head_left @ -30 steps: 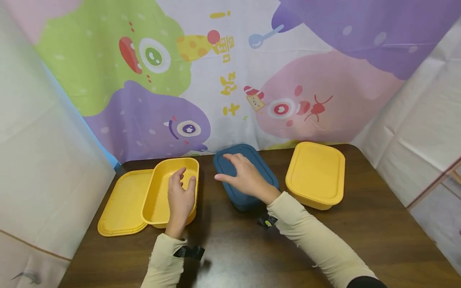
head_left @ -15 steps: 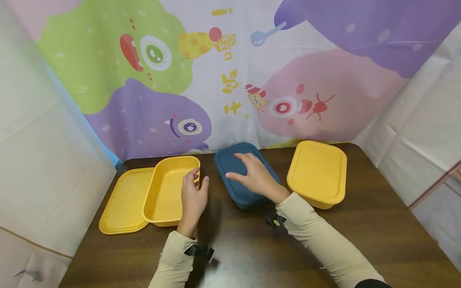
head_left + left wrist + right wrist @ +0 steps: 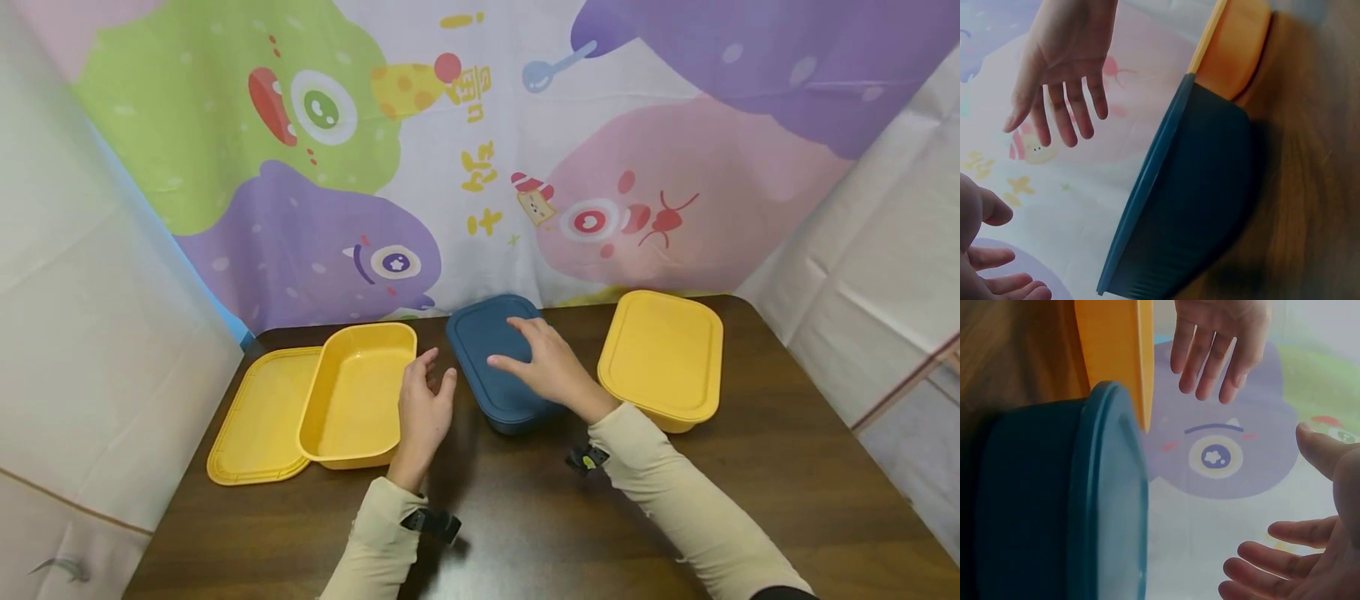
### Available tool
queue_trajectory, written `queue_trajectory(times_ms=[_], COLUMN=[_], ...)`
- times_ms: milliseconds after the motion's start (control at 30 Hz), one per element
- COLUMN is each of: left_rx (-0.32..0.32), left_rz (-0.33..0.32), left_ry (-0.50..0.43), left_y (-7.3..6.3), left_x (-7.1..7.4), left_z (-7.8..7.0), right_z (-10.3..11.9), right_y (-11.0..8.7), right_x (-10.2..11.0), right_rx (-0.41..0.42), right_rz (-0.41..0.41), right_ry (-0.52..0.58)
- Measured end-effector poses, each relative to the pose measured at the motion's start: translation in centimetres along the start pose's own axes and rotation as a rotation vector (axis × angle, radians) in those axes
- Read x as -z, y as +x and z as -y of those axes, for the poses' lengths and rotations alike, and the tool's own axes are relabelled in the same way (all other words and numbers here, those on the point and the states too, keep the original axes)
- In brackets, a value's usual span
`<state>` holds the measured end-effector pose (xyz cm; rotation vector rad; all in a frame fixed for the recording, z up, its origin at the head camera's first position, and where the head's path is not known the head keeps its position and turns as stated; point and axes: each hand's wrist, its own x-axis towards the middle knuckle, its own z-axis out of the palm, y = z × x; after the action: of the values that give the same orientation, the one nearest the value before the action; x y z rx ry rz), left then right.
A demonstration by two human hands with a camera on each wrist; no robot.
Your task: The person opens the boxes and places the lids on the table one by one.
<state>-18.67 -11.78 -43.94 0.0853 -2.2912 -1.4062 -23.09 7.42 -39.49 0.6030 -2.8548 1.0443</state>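
Note:
My left hand (image 3: 426, 414) hovers between the open yellow food container (image 3: 352, 392) and the lidded blue food container (image 3: 491, 354), its fingers relaxed and holding nothing. Above the right part of the blue lid hangs my right hand (image 3: 551, 362), fingers spread and relaxed, also bare of any object. In the left wrist view the blue container (image 3: 1191, 187) stands apart from both hands. The right wrist view likewise shows a gap between the blue container (image 3: 1041, 500) and the fingers of my right hand (image 3: 1304, 550).
A yellow lid (image 3: 258, 421) lies flat at the left, partly under the open container's edge. Another yellow container (image 3: 660, 358), with its lid on, stands to the right. A cartoon-printed cloth (image 3: 480, 275) hangs behind the dark wooden table (image 3: 525, 533).
Both hands have moved to the right. My left hand has left the space over the open yellow container, and my right hand has shifted across the blue lid. The containers stay in place.

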Motion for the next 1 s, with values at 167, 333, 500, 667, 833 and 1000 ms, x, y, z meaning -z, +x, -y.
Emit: queue_trajectory(times_ms=[167,333,500,667,833,1000], left_rx=[0.013,0.009,0.025,0.042,0.057,0.088], left_rz=[0.030,0.056,0.068,0.087,0.101,0.116], left_ry=[0.016,0.040,0.070,0.106,0.128,0.136], left_y=[-0.3,-0.6,-0.8,-0.9,-1.2,-1.4], left_x=[-0.7,-1.1,-1.6,-2.2,-2.8,-3.2], left_z=[0.2,0.3,0.4,0.8,1.3,1.7], right_z=[-0.8,-1.5,-2.3,-2.8,-3.4,-3.9], right_y=[-0.3,-0.4,-0.5,-0.7,-0.9,-1.0], right_x=[0.1,0.1,0.0,0.0,0.0,-0.1], right_rx=[-0.004,-0.012,-0.037,-0.048,-0.068,-0.091], right_rz=[-0.017,-0.022,-0.021,-0.036,-0.048,-0.049], right_ry=[0.006,0.010,0.007,-0.009,-0.019,-0.028])
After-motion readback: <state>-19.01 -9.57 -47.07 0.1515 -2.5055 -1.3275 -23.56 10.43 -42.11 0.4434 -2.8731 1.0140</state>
